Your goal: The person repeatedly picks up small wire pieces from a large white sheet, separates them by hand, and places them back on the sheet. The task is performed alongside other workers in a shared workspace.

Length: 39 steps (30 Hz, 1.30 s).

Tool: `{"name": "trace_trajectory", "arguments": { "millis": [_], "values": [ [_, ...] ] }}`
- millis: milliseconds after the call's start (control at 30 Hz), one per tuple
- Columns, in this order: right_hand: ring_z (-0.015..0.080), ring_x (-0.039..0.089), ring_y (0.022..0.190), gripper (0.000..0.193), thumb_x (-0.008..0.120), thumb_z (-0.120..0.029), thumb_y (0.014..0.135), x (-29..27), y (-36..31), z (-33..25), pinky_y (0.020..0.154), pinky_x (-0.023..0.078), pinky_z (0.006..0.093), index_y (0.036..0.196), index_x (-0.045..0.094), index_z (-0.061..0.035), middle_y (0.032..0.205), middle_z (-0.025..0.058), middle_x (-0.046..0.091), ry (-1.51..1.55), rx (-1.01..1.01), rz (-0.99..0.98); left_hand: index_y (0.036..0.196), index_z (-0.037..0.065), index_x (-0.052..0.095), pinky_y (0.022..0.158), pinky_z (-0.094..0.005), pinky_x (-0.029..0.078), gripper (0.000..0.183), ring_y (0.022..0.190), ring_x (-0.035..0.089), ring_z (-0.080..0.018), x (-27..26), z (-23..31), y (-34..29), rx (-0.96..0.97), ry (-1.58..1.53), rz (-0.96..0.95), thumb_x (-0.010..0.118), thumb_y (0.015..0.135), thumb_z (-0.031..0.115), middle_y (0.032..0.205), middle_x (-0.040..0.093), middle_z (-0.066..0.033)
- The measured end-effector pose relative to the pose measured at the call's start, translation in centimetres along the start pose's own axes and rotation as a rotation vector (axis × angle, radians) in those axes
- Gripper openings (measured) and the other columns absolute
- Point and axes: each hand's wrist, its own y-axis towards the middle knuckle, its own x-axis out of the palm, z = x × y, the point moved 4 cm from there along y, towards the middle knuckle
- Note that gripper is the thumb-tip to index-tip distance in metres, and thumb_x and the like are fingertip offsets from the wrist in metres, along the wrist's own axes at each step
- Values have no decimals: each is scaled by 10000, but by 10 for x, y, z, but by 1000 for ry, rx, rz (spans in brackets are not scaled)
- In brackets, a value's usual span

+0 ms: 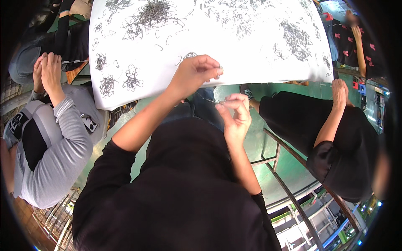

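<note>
My left hand (193,74) is raised over the near edge of the white table (146,58), thumb and fingers pinched together. Whatever sits between its fingertips is too small to make out. Lower and to the right, my right hand (237,118) pinches the end of a thin dark chain (207,99), which trails left over my lap. Just beyond my left hand lies a small heap of dark wire hooks (189,55). A bigger tangled pile of hooks (153,14) is farther back, with a few loose ones around it.
Short metal links (238,19) are scattered at the table's far middle; a dense pile (296,39) lies right. A co-worker in a grey sleeve (63,167) sits close on my left, another in black (326,159) on my right. A metal frame (289,188) stands behind-right.
</note>
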Motion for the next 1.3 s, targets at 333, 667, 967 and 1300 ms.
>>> {"name": "trace_trajectory", "arguments": {
  "millis": [333, 667, 967, 1300],
  "values": [
    [148, 535, 880, 125, 765, -1, 726, 20, -11, -5, 821, 430, 281, 783, 664, -47, 920, 43, 550, 43, -17, 18, 935, 9, 667, 679, -204, 471, 95, 740, 590, -53, 5, 22, -65, 37, -26, -56, 658, 859, 66, 861, 671, -15],
    [153, 549, 869, 134, 751, -28, 735, 19, -2, 2, 789, 438, 280, 844, 675, -47, 936, 53, 575, -33, 7, -212, 899, 36, 684, 655, -242, 446, 96, 795, 584, -100, -6, 36, -77, 223, 170, -47, 680, 803, 24, 918, 672, -48],
    [238, 617, 793, 122, 649, -149, 847, 87, 153, 58, 723, 479, 342, 895, 672, -40, 872, 99, 640, -469, -94, -533, 847, 47, 688, 763, -295, 461, 88, 843, 611, -176, -14, 39, -84, 305, 210, 72, 710, 769, 14, 893, 673, -49],
    [216, 640, 887, 109, 710, -197, 763, 186, 224, 98, 770, 496, 347, 868, 700, -168, 903, 34, 685, -1287, -20, -1034, 872, 61, 687, 750, -298, 470, 110, 830, 608, -185, -11, 36, -90, 242, 143, 143, 730, 771, 43, 864, 659, -42]
  ]
}}
